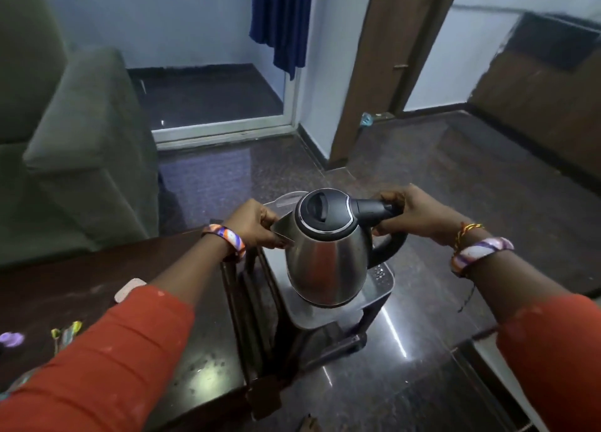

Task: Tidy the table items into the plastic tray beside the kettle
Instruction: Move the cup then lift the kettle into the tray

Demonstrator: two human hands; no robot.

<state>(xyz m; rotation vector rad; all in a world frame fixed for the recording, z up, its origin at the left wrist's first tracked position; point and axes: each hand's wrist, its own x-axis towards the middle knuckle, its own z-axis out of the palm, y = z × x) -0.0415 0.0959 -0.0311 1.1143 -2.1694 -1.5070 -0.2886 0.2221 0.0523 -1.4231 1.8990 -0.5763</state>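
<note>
Dark table [201, 350] | right hand [413, 214] grips kettle [328, 256] handle | left hand [257, 223] pinches spout

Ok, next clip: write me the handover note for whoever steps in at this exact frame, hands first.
Left hand: closed on the spout side of the steel kettle.
Right hand: wrapped round the kettle's black handle.
The kettle is tilted on the grey plastic tray, which rests on a small dark stand beside the dark table.
Done: nothing visibly tidied into the tray so far.
Left: small items still lie on the table's near-left part, a purple piece, a yellow-striped item and a pale pad; these probably go in the tray.
</note>
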